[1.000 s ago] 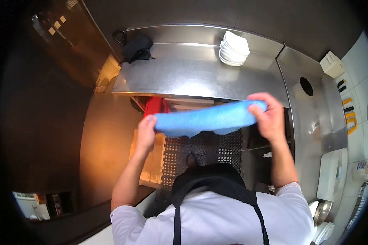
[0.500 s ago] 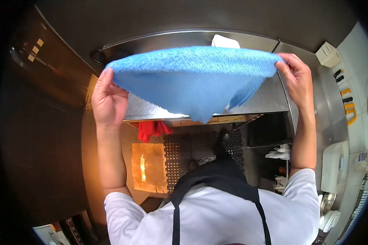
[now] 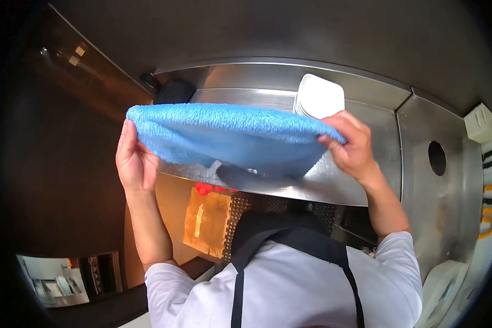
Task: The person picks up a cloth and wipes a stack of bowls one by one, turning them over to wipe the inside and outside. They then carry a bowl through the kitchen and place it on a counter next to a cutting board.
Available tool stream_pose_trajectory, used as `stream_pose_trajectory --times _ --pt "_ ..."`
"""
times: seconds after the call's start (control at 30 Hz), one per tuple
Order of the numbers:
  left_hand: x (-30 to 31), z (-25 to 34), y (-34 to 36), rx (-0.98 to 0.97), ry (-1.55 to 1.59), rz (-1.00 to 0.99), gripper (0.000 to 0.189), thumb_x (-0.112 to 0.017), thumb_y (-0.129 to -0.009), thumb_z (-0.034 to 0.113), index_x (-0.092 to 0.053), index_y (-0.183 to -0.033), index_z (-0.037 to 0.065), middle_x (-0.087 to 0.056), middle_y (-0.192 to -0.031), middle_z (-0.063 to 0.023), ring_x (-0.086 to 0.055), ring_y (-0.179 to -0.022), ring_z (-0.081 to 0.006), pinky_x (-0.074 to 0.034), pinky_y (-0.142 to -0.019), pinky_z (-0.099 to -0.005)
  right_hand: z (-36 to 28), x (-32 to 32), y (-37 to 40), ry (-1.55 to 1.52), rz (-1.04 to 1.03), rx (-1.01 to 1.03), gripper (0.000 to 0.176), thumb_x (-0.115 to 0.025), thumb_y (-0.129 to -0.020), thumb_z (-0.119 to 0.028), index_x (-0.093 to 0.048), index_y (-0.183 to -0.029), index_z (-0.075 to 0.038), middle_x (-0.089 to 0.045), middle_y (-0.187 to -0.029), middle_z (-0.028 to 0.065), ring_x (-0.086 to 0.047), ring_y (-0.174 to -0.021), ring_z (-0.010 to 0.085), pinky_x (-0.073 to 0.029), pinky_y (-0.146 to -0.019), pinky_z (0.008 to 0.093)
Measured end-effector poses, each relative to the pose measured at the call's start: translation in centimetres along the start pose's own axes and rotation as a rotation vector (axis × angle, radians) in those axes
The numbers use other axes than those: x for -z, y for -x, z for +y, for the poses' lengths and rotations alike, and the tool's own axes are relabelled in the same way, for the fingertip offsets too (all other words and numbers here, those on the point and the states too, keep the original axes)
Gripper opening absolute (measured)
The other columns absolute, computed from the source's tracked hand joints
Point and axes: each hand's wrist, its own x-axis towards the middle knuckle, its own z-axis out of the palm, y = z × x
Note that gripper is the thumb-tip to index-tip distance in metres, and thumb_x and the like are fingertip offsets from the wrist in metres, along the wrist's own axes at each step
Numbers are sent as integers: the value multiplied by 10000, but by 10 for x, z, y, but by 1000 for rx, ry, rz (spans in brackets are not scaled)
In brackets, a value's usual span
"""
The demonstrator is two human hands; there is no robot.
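Note:
A fluffy blue cloth (image 3: 229,128) is stretched between my two hands above the steel counter (image 3: 339,177), its lower part hanging loosely in folds. My left hand (image 3: 135,156) pinches its left end, thumb and fingers closed on the corner. At the right end, my right hand (image 3: 350,143) has its fingers closed on the other corner. Just behind the cloth, near my right hand, stands a stack of white square dishes (image 3: 321,95), partly covered by the cloth.
A black object (image 3: 174,92) sits at the counter's back left. On the right are a steel surface with a round hole (image 3: 437,158), a white box (image 3: 480,123) and yellow-handled tools (image 3: 486,218) on the wall. Below lie cardboard (image 3: 208,221) and a black mat.
Both hands have lowered the cloth toward my body, and its hanging part is shorter and more folded. More of the dish stack and counter shows behind it. The view has shifted.

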Motion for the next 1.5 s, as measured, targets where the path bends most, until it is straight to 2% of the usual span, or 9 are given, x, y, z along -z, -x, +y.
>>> stream_pose_trajectory --times 0.17,0.27,0.4,0.53,0.83,0.93,1.07,1.23,1.5 --pt "19 -4 -44 -36 -202 299 250 -492 -1042 146 -604 -1168 -38 -665 -1144 -110 -629 -1059 -201 -468 -1004 -360 34 -10 -55 380 75 216 221 -731 -883 -233 -707 -1042 -82 -665 -842 79 -642 -730 271 -511 -653 338" --pt "51 5 -71 -45 -106 368 228 -517 -1030 162 -624 -1144 -5 -675 -1132 -86 -615 -1077 -192 -451 -1006 -359 28 -24 -80 208 272 -91 203 -731 -884 -214 -697 -1036 -84 -665 -844 69 -647 -748 233 -505 -663 315" --pt "34 34 -51 -58 -91 210 273 -501 -1036 220 -612 -1213 44 -659 -1207 -77 -588 -1124 -200 -399 -1016 -397 7 -19 -102 114 375 94 129 -707 -905 -117 -684 -975 -11 -696 -929 78 -646 -812 164 -503 -700 280" --pt "48 42 8 -61 -192 123 268 -492 -1016 192 -586 -1194 15 -646 -1174 -121 -585 -1114 -219 -399 -1026 -407 -21 -8 -71 176 282 268 243 -734 -897 -234 -689 -930 3 -665 -1010 163 -621 -918 262 -513 -804 355" --pt "128 -55 174 519 -264 654 72 -619 -867 35 -677 -891 -2 -637 -1103 -78 -580 -1005 -169 -419 -930 -295 -25 -87 102 71 -101 -495 189 -791 -795 -203 -714 -816 -32 -653 -1003 135 -626 -968 312 -505 -844 403" --pt "141 -59 172 739 -485 591 76 -639 -907 85 -674 -908 18 -627 -968 -10 -560 -861 -106 -437 -804 -260 -20 -97 110 137 -172 -623 142 -762 -815 -149 -704 -853 -25 -666 -949 147 -644 -922 312 -508 -819 383" --pt "164 -63 100 500 -782 341 160 -616 -976 144 -648 -1034 -1 -631 -964 1 -550 -893 -69 -452 -816 -251 19 -106 58 343 -124 -693 67 -680 -884 -80 -676 -915 -21 -664 -857 156 -647 -856 341 -511 -776 389" --pt "155 -84 22 20 -1232 377 502 -689 -920 180 -531 -1341 -43 -607 -1257 -192 -544 -1222 -254 -404 -1060 -356 12 -126 -39 574 384 -115 158 -698 -882 -91 -684 -1021 -18 -688 -948 141 -651 -878 346 -517 -777 389" --pt "122 -178 61 94 -1710 -450 776 -776 -789 262 -437 -1441 14 -451 -1445 -271 -356 -1396 -461 -207 -1140 -644 59 -180 60 535 -223 -103 277 -754 -818 -142 -692 -1059 -21 -705 -1010 146 -648 -984 333 -493 -901 427"
